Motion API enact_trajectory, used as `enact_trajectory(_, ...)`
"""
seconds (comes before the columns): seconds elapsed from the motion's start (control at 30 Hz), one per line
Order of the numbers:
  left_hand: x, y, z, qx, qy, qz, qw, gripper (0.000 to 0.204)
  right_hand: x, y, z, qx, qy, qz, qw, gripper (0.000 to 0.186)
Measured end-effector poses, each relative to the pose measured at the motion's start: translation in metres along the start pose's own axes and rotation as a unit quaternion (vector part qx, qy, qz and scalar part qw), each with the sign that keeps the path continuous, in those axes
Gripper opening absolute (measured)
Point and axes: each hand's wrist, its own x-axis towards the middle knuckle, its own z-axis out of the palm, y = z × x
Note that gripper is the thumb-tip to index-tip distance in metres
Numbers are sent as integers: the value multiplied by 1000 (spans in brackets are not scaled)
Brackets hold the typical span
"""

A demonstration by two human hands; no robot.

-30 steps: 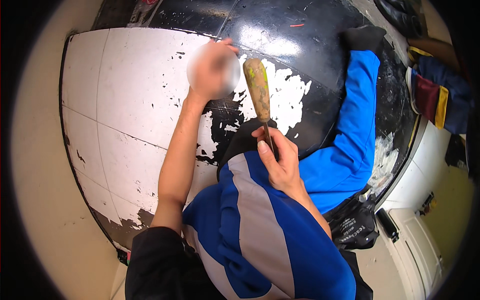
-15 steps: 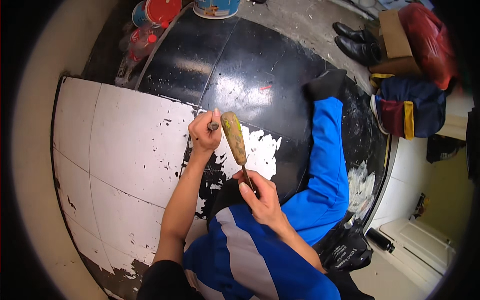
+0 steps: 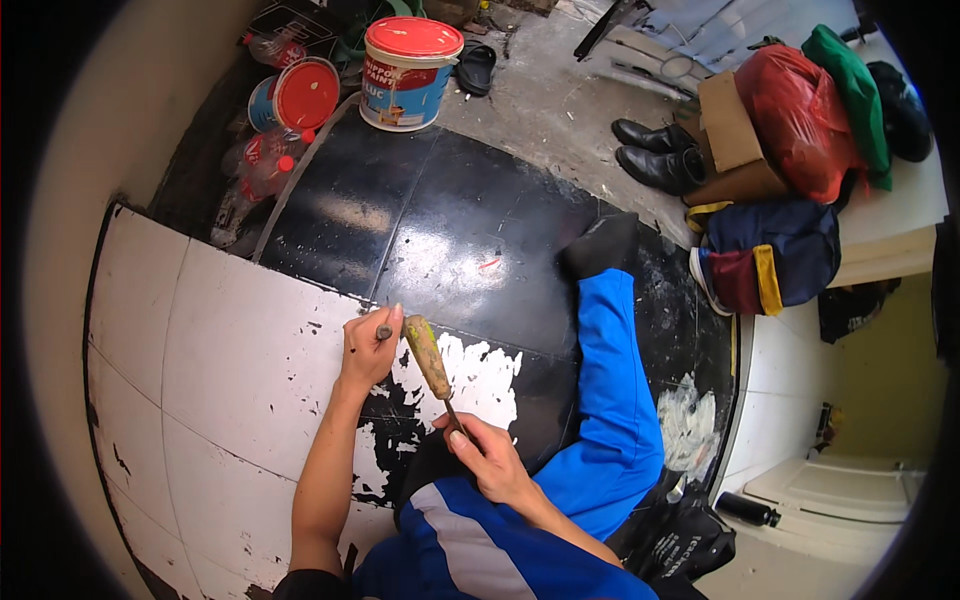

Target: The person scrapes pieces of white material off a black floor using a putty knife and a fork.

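My left hand (image 3: pixel 370 350) is closed around a dark rod-like tool (image 3: pixel 384 331), whose rounded end shows above the fist; the rest is hidden. My right hand (image 3: pixel 485 460) grips the metal shaft of a tool with a worn wooden handle (image 3: pixel 428 357), streaked yellow-green, pointing up beside my left fist. Both hands are over a floor section with white tiles (image 3: pixel 230 370), black tiles (image 3: pixel 340 180) and ragged white patches (image 3: pixel 475 385). My blue-trousered leg (image 3: pixel 615 390), ending in a dark foot, lies bent to the right.
An upright paint bucket (image 3: pixel 405 95), another bucket (image 3: pixel 305 92) and plastic bottles (image 3: pixel 263 178) sit at the back left. Black shoes (image 3: pixel 660 168), a cardboard box (image 3: pixel 730 125), a red bag (image 3: pixel 785 115) and a navy backpack (image 3: pixel 780 240) are at the right. A dark bottle (image 3: pixel 745 510) lies lower right.
The view has tilted up, bringing buckets, shoes and box into sight. My left hand, blurred earlier, now shows closed on a rod beside the handle. My right hand still holds its tool.
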Motion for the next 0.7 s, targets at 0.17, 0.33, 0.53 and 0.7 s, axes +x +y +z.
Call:
enact_trajectory(0.17, -10, -8, 8, -5, 80, 70, 994, 32, -1, -8, 4, -25, 11, -22, 999, 43)
enact_trajectory(0.33, -25, -37, 20, 68, 62, 181, 979, 15, 4, -5, 11, -37, 9, -28, 999, 33)
enact_trajectory(0.53, -29, -31, 24, 48, 80, 207, 974, 29, 10, 17, 20, -113, 2, 68, 991, 27)
enact_trajectory(0.7, -28, -27, 18, 71, 62, 226, 970, 33, -7, 30, 21, -103, 49, -82, 990, 31)
